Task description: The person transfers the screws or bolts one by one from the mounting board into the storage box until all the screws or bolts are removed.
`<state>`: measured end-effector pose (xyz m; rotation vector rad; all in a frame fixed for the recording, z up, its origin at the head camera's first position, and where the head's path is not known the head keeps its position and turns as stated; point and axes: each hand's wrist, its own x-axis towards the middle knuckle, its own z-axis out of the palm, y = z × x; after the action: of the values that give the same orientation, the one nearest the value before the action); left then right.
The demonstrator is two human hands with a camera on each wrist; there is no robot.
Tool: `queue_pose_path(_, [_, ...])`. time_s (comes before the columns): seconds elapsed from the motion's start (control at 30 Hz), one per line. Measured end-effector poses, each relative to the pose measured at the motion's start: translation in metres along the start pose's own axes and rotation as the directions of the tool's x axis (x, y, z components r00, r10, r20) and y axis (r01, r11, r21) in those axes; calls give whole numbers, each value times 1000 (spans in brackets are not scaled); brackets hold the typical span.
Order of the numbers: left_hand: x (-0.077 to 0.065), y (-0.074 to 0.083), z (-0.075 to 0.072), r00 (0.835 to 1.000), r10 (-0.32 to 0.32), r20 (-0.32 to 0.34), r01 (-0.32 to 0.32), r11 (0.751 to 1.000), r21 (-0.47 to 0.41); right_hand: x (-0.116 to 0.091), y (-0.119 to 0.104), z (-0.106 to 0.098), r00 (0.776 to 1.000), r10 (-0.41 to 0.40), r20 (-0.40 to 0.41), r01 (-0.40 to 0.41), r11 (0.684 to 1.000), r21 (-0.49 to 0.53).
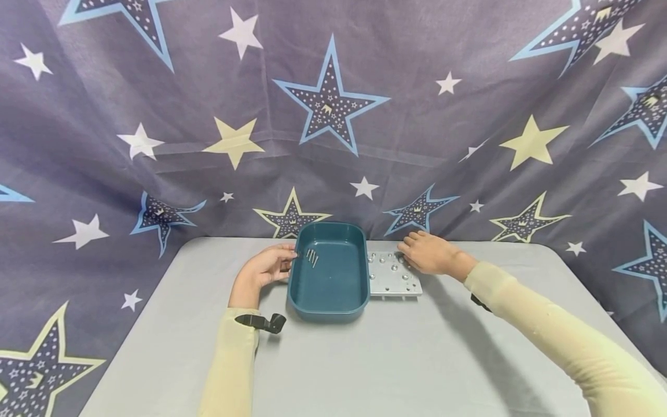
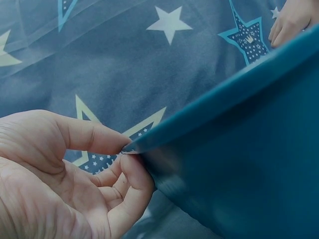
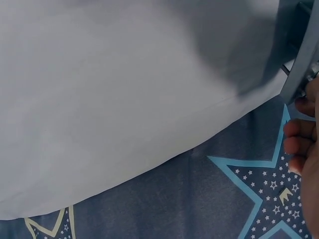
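Observation:
A deep blue-green plastic tray point(image 1: 330, 295) sits near the back of the table, with several thin metal screws point(image 1: 312, 257) lying inside at its upper left. My left hand point(image 1: 267, 266) pinches the tray's left rim between thumb and fingers, as the left wrist view also shows. To the tray's right is a silver metal plate point(image 1: 383, 281) carrying several bolts and holes, raised a little on short legs. My right hand point(image 1: 429, 253) is at its back right corner, fingers bent over the hardware there. Whatever lies between those fingertips is hidden; the right wrist view shows only the fingers point(image 3: 299, 144) beside the plate's edge.
A light grey-white table point(image 1: 333, 365) with rounded back corners carries the tray and plate. Behind it hangs a grey-purple cloth point(image 1: 333, 168) printed with stars, close to the table's back edge. The plate stands right against the tray's right side in the head view.

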<state>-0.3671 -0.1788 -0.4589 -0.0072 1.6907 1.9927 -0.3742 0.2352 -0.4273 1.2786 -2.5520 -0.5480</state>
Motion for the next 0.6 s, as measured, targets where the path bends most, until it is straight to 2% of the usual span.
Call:
queue_pose_path(0.33, [1, 0, -1, 1000, -1, -7, 1, 1000, -8, -2, 3, 2, 999, -46, 1, 46, 999, -13])
queue_pose_path(0.6, [0, 0, -1, 1000, 3, -9, -3, 1000, 1, -1, 4, 4, 997, -75, 0, 74, 995, -69])
